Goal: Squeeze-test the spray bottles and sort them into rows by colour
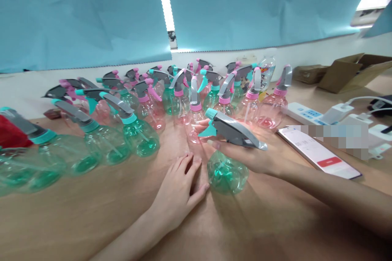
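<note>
Evidently the right hand (pixel 259 158) has hold of a green-bodied trigger spray bottle (pixel 228 173) by its neck: the thumb side crosses the near face, the other fingers reach around behind, and the grey-and-teal spray head (pixel 234 129) juts out above the knuckles. How firmly they press cannot be told, nor whether the base, below those fingers, bears fully on the wooden tabletop (pixel 101 222). The left hand (pixel 176 193) lies on the wood just left of the bottle, its fingers loosely together and slightly curled, thumb apart, holding nothing. Just beyond the right fingertips stands a pink-collared spray bottle (pixel 196 107), so a small push forward could knock it into the crowded bottles behind. Beyond and left of the left fingertips, a teal-collared green bottle (pixel 141 138) ends a slanting row; a wide sideways swing might topple it. Because the hold is high on the neck, with the bulbous body hanging below, a loosened grip would probably let the bottle tilt or roll toward the left thumb. The teal trigger (pixel 208 129), right beside the right fingers, could also snag a fingertip. Right of that wrist lies a lit smartphone (pixel 318 151), near enough for a careless forearm to nudge toward the power strip (pixel 306 112).
</note>
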`<state>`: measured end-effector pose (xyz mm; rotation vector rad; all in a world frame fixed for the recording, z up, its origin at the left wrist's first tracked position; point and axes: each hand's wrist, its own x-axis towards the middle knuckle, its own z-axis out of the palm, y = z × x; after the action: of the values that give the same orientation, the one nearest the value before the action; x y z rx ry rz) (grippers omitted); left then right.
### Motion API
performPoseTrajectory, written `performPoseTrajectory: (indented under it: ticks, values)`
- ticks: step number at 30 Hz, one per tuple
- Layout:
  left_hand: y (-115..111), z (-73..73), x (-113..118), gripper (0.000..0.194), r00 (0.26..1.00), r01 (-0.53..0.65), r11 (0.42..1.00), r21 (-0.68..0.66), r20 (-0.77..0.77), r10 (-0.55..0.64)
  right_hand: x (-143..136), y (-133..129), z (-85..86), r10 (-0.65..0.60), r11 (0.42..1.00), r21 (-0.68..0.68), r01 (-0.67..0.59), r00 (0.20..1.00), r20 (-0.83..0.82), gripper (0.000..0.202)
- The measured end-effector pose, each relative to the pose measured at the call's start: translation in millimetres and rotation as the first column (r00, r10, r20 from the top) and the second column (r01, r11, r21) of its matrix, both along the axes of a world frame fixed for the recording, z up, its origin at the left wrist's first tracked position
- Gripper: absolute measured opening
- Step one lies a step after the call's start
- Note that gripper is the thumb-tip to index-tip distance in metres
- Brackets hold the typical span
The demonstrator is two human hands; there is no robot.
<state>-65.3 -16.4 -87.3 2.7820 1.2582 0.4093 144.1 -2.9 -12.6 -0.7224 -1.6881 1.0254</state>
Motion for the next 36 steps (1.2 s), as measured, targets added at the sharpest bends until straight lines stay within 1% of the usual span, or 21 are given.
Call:
performPoseTrajectory:
  ticks: [3,7,11,16,18,25,28,31,36]
  values:
    - [-0.5,1.0,0.2,0.048,1.000,-0.001,1.000,0.002,0.005,0.001,0.5,0.8,-2.9,-0.002,1.000,0.010,0.002,1.000,0.002,0.036]
    - [-0.4,1.8,0.4,0.048,1.000,0.001,1.000,-0.012,0.005,-0.001,0.4,-0.2,-1.6,0.016,1.000,-0.009,-0.017,1.000,-0.009,0.040]
    - [0.0,1.1,0.1,0.048,1.000,0.004,1.000,-0.002,0.007,-0.004,-0.3,1.8,-2.8,0.040,0.999,0.011,-0.040,0.999,-0.011,0.042]
    - [-0.1,0.2,0.1,0.048,1.000,0.002,1.000,0.001,0.007,-0.002,-0.6,9.0,-8.7,0.130,0.991,0.024,-0.130,0.991,-0.031,0.049]
    - [0.1,-0.1,0.2,0.048,1.000,0.003,1.000,0.006,0.009,-0.003,-1.0,9.7,-8.0,0.139,0.990,0.028,-0.138,0.990,-0.029,0.049]
    - [0.7,-0.9,0.0,0.047,1.000,0.007,1.000,0.005,0.013,-0.007,-3.6,3.3,3.2,0.058,0.997,0.052,-0.059,0.998,0.020,0.046]
    - [0.0,0.3,0.2,0.047,1.000,0.005,1.000,-0.007,-0.001,-0.005,-3.0,1.9,3.4,-0.003,1.000,0.026,0.001,0.996,0.090,0.039]
    - [-0.3,1.7,0.7,0.047,1.000,0.004,1.000,-0.013,0.001,-0.004,-2.0,1.3,2.3,-0.078,0.996,0.059,0.070,0.988,0.134,0.031]
    - [0.2,1.6,0.8,0.046,1.000,0.010,1.000,-0.008,0.029,-0.009,-1.4,0.3,1.8,-0.188,0.979,0.110,0.170,0.967,0.172,0.035]
